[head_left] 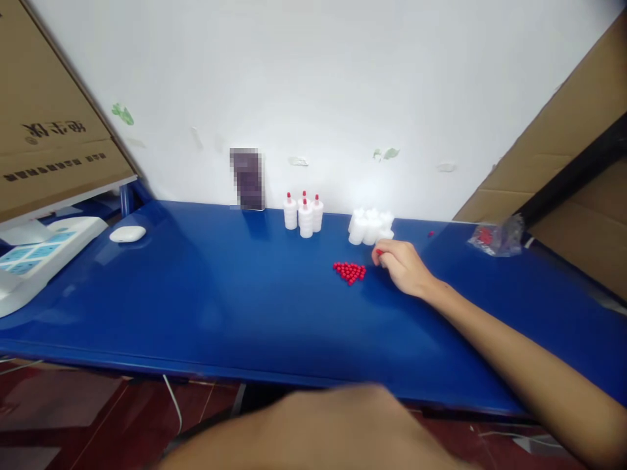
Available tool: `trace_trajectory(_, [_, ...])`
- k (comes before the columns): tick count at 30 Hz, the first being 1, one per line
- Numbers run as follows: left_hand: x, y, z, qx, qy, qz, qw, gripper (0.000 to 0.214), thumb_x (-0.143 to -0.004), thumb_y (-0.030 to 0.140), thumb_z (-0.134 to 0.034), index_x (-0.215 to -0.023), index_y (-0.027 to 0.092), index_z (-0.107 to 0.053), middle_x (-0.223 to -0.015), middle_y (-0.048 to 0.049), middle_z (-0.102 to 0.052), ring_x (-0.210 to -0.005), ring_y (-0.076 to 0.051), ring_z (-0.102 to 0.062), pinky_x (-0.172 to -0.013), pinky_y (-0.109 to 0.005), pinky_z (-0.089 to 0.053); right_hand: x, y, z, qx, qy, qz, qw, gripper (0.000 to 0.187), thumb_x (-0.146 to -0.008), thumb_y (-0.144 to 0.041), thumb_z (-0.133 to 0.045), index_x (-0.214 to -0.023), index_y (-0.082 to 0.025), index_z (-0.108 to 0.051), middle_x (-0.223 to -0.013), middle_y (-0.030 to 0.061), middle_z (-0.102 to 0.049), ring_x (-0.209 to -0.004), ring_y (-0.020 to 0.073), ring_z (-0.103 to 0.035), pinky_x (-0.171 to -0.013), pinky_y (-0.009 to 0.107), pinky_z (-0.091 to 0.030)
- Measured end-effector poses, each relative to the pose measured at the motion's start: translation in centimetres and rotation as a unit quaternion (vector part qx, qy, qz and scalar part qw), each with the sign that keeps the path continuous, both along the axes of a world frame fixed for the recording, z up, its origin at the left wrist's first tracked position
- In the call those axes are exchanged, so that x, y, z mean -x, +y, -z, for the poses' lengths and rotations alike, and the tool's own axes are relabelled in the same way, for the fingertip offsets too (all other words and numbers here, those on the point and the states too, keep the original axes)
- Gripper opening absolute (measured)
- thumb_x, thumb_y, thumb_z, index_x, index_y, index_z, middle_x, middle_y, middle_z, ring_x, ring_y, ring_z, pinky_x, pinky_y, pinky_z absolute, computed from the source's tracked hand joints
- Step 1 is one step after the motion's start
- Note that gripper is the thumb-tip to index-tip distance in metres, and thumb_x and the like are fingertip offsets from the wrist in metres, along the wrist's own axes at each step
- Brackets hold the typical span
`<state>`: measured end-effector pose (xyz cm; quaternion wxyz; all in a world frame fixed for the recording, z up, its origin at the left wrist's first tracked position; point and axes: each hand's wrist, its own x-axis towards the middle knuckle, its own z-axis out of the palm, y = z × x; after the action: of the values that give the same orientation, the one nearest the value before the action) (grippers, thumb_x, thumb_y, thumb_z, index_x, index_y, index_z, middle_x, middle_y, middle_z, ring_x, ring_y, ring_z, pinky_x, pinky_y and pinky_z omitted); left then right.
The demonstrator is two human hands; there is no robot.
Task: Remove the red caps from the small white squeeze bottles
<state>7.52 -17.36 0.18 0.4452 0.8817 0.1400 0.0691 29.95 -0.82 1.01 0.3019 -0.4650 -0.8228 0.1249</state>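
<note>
My right hand (401,264) is over the blue table, its fingers pinched on a small red cap (379,252). Beside it to the left lies a cluster of small red caps (350,271). Just behind the fingers stands a group of white plastic bottles (368,228) without visible red tips. Farther left are several white squeeze bottles (305,220), upright, with red caps on their nozzles. My left hand is out of view. A blurred patch of bare skin (298,434) fills the bottom edge; which body part it is I cannot tell.
On the blue table (196,294) a dark, pixelated phone-like object (249,179) leans against the wall. At left are a white rounded case (127,234) and a white power strip (53,251). A clear bag (499,236) with red pieces lies right, near a stray red piece (431,234). Cardboard flanks both sides.
</note>
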Motion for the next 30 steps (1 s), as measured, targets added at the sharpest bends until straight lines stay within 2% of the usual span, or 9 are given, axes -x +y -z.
trace_trajectory(3, [1.3, 3.9, -4.9, -0.066, -0.069, -0.140, 0.986, 0.034, -0.107, 0.035, -0.034, -0.102, 0.022, -0.065, -0.077, 0.0029, -0.063, -0.066, -0.009, -0.057, -0.068, -0.023, -0.047, 0.3, -0.2, 0.0, -0.034, 0.012, 0.018, 0.999, 0.023, -0.081, -0.021, -0.038, -0.064, -0.023, -0.053, -0.072, 0.0051, -0.058, -0.070, 0.0217, -0.056, -0.072, 0.036, -0.040])
trace_trajectory(5, [1.6, 6.1, -6.1, -0.187, -0.089, -0.194, 0.959, 0.034, -0.105, 0.033, -0.039, -0.091, 0.017, -0.065, -0.071, 0.0032, -0.059, -0.063, -0.009, -0.053, -0.067, -0.022, -0.042, 0.6, -0.5, -0.1, -0.056, 0.024, 0.025, 0.998, 0.025, -0.083, -0.021, -0.038, -0.062, -0.023, -0.052, -0.077, 0.0068, -0.058, -0.071, 0.0220, -0.056, -0.072, 0.037, -0.040])
trace_trajectory(7, [1.8, 8.3, -5.9, -0.305, -0.074, -0.198, 0.928, 0.040, -0.101, 0.039, -0.045, -0.079, 0.014, -0.067, -0.071, 0.0016, -0.057, -0.065, -0.010, -0.053, -0.067, -0.023, -0.039, 0.9, -0.8, -0.2, -0.071, 0.032, 0.011, 0.997, 0.025, -0.084, -0.019, -0.037, -0.063, -0.023, -0.051, -0.078, 0.0069, -0.057, -0.071, 0.0215, -0.055, -0.071, 0.036, -0.041])
trace_trajectory(9, [2.0, 10.8, -5.0, -0.345, -0.075, -0.208, 0.912, 0.043, -0.101, 0.040, -0.045, -0.074, 0.014, -0.066, -0.069, 0.0016, -0.056, -0.061, -0.009, -0.050, -0.063, -0.023, -0.034, 1.1, -1.0, -0.3, -0.081, 0.029, -0.018, 0.996, 0.022, -0.084, -0.017, -0.037, -0.066, -0.023, -0.050, -0.075, 0.0055, -0.056, -0.069, 0.0210, -0.054, -0.070, 0.036, -0.040])
trace_trajectory(13, [2.1, 16.3, -3.0, -0.340, -0.096, -0.263, 0.898, 0.041, -0.099, 0.036, -0.044, -0.065, 0.016, -0.055, -0.056, 0.0037, -0.047, -0.051, -0.009, -0.039, -0.056, -0.025, -0.029, 1.3, -1.4, -0.7, -0.100, -0.008, -0.051, 0.994, 0.016, -0.089, -0.018, -0.039, -0.076, -0.022, -0.048, -0.075, 0.0033, -0.056, -0.069, 0.0198, -0.052, -0.068, 0.034, -0.039])
trace_trajectory(16, [1.7, 19.0, -2.2, -0.319, -0.120, -0.246, 0.908, 0.035, -0.099, 0.038, -0.043, -0.073, 0.017, -0.055, -0.056, 0.0041, -0.048, -0.051, -0.009, -0.042, -0.056, -0.025, -0.031, 1.1, -1.6, -0.8, -0.109, -0.034, -0.054, 0.992, 0.013, -0.091, -0.017, -0.042, -0.081, -0.022, -0.049, -0.075, 0.0014, -0.058, -0.067, 0.0180, -0.052, -0.066, 0.032, -0.038])
trace_trajectory(22, [0.4, 19.2, -0.7, -0.290, -0.184, -0.158, 0.926, 0.030, -0.100, 0.039, -0.042, -0.082, 0.018, -0.054, -0.060, 0.0040, -0.052, -0.053, -0.010, -0.045, -0.057, -0.024, -0.035, 1.2, -1.8, -0.5, -0.164, 0.023, -0.059, 0.984, 0.018, -0.089, -0.013, -0.039, -0.079, -0.022, -0.052, -0.070, 0.0000, -0.056, -0.060, 0.0163, -0.050, -0.061, 0.031, -0.038])
trace_trajectory(25, [0.3, 18.5, 0.2, -0.257, -0.244, -0.166, 0.920, 0.023, -0.100, 0.038, -0.042, -0.092, 0.018, -0.051, -0.061, 0.0058, -0.050, -0.051, -0.009, -0.043, -0.057, -0.023, -0.036, 1.6, -2.2, -0.8, -0.178, 0.030, -0.079, 0.980, 0.022, -0.094, -0.015, -0.037, -0.090, -0.021, -0.057, -0.079, 0.0032, -0.058, -0.068, 0.0185, -0.054, -0.066, 0.033, -0.043])
trace_trajectory(30, [0.5, 17.8, 0.8, -0.290, -0.259, -0.214, 0.896, 0.024, -0.097, 0.043, -0.047, -0.090, 0.020, -0.047, -0.061, 0.0067, -0.047, -0.052, -0.009, -0.041, -0.056, -0.023, -0.034, 2.5, -2.9, -1.6, -0.144, -0.003, -0.107, 0.984, 0.025, -0.103, -0.021, -0.035, -0.112, -0.020, -0.058, -0.101, 0.0094, -0.057, -0.085, 0.0219, -0.059, -0.076, 0.037, -0.051])
